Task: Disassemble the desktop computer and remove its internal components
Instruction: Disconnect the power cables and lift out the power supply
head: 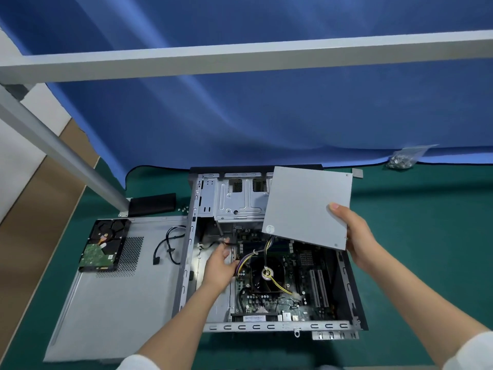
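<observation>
The open computer case [346,303] lies flat on the green mat, its motherboard [306,284] and black CPU fan [266,273] exposed. My right hand [354,236] grips the right edge of a grey power supply box [306,206], held tilted above the case's upper right. Yellow and black wires [269,244] trail from under the box down to the board. My left hand [221,265] is inside the case at the left, fingers closed around a bundle of cables [244,259] next to the fan.
The grey side panel [120,303] lies left of the case, with a hard drive [102,245] and a loose black cable [168,244] on it. A black strip [152,204] and small screws [184,208] sit behind it. A bag of screws [402,158] rests far right.
</observation>
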{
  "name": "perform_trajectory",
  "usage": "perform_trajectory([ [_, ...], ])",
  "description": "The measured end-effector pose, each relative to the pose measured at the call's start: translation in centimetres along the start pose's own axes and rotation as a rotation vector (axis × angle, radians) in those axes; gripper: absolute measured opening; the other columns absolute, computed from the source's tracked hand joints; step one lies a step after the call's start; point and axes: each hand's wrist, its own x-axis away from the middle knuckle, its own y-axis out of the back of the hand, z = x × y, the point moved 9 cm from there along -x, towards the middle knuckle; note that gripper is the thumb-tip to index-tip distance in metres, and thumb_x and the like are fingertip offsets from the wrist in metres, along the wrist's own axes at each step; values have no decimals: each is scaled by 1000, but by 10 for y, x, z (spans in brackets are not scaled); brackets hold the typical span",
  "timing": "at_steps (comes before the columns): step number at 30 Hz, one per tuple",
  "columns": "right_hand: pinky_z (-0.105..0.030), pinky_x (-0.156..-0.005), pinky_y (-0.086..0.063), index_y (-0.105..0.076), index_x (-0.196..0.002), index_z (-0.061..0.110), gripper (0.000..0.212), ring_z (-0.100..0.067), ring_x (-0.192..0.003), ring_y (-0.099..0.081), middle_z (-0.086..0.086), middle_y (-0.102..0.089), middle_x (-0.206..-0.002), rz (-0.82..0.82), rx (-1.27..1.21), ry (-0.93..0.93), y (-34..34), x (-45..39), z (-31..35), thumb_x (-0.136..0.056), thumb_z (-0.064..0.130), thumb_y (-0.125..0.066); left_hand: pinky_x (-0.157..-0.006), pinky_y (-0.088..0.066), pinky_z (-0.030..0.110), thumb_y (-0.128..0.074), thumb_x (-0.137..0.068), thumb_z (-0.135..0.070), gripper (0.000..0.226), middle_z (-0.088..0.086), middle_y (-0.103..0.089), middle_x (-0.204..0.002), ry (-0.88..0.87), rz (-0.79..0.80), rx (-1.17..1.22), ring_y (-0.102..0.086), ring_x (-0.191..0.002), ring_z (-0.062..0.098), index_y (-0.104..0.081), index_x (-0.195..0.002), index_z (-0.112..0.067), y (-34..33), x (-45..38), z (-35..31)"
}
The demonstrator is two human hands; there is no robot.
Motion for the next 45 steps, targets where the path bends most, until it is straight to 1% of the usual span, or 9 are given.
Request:
perform_trajectory([
  [6,-54,-96,-45,-57,-119,4,69,-40,-106,-61,-19,-66,-113,13,-6,16,4,-1,-7,-67,48,-68,-87,-48,21,-61,-84,5,45,13,-63,-121,23,143,-113,-60,-113,26,-55,-127,-4,-14,-17,11],
  [11,-42,-91,-52,-56,-119,6,72,-23,-99,-67,-7,-70,-108,45,37,29,1,-4,-5,-66,51,-70,-72,-47,13,-66,-82,0,33,0,-70,-93,12,115,-124,-63,-80,9,-66,-114,-9,-19,-17,9],
  [14,-17,-65,-53,-58,-115,13,67,2,-81,-67,15,-72,-92,68,44,30,-2,-2,-4,-64,56,-64,-63,-41,15,-60,-83,-1,28,1,-68,-95,-34,48,-299,-60,-80,15,-67,-106,-14,-11,-22,3],
  [20,-36,-86,-48,-61,-114,13,74,-17,-99,-66,-2,-70,-108,72,81,39,0,0,-6,-59,62,-66,-80,-44,21,-50,-84,6,42,13,-63,-114,-78,99,-416,-60,-100,27,-57,-122,-11,-26,-35,0],
  [26,-46,-98,-45,-58,-118,6,67,-29,-106,-63,-12,-67,-115,104,73,49,-2,-1,-5,-70,52,-67,-56,-39,16,-42,-84,11,36,11,-63,-100,10,-16,-263,-56,-83,19,-58,-99,-17,-20,-41,20],
  [34,-56,-103,-38,-55,-123,12,81,-29,-110,-61,-8,-66,-117,155,73,32,-6,1,-8,-61,61,-66,-78,-50,33,-48,-93,7,25,26,-62,-114,29,-92,105,-59,-95,34,-57,-115,5,-20,-40,29],
  [39,-56,-102,-40,-56,-122,8,80,-31,-108,-63,-10,-67,-114,166,63,34,-7,-1,-8,-62,59,-66,-63,-48,12,-43,-90,17,33,15,-59,-105,108,-162,441,-57,-79,15,-56,-118,7,-2,-39,14],
  [43,-53,-102,-41,-57,-121,6,69,-30,-108,-63,-11,-67,-114,166,51,41,-6,-1,-8,-69,50,-68,-57,-38,30,-41,-91,10,31,16,-58,-89,335,58,129,-48,-60,19,-53,-113,-9,-19,-24,44],
  [45,-52,-102,-41,-57,-121,5,68,-30,-108,-62,-10,-68,-114,158,53,50,-5,-1,-8,-70,49,-68,-64,-40,27,-41,-88,5,37,16,-52,-115,391,74,-126,-52,-75,22,-52,-118,-12,-10,-14,56],
])
